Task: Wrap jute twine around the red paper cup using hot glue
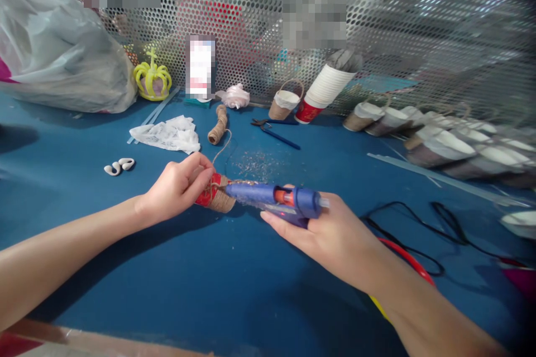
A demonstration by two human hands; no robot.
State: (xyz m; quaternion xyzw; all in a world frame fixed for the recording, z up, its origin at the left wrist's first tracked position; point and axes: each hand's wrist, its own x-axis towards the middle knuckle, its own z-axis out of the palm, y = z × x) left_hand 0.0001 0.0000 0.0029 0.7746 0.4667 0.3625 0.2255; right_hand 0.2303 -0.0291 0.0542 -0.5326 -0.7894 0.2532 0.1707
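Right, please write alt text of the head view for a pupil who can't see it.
A person's right hand points a blue glue gun at a red cup partly wrapped in twine, held in the left hand at a blue table. Beyond lie a twine bundle, pliers and white material, with more cups at right.

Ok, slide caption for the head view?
Right hand points blue glue gun at partly twine-wrapped red cup in left hand.

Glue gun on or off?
Looks on: a small red light shows on the side of the glue gun in the right hand. Whether it's hot, cannot tell.
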